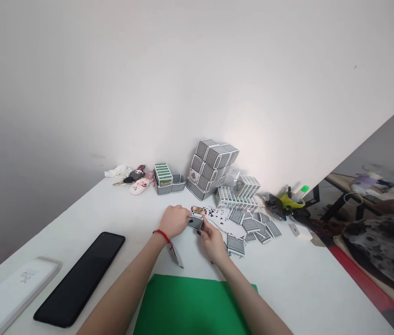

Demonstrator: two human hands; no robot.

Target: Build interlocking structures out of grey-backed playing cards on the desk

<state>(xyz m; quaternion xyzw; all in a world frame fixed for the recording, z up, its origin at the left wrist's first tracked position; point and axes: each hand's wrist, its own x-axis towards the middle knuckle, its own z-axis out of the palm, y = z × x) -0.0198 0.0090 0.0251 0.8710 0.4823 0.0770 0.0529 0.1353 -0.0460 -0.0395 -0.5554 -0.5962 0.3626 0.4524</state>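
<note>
Between my two hands is a grey-backed playing card [194, 224], seemingly folded, low over the white table. My left hand [175, 221], with a red string bracelet at the wrist, pinches its left end. At its right end, the thumb and fingers of my right hand [213, 241] close on it. Just beyond lies a face-up court card [199, 211], beside a fan of face-up black-suited cards [220, 217]. Grey folded card pieces [255, 228] lie scattered to the right. A slim object [176, 256] sits below my left wrist; its kind is unclear.
Against the wall stand a tall stack of folded-card blocks [212, 165], an open card tray [177, 184] and green-white card boxes [163, 174]. A phone [81, 277] and white power bank [15, 293] lie left. A green sheet [190, 304] lies in front.
</note>
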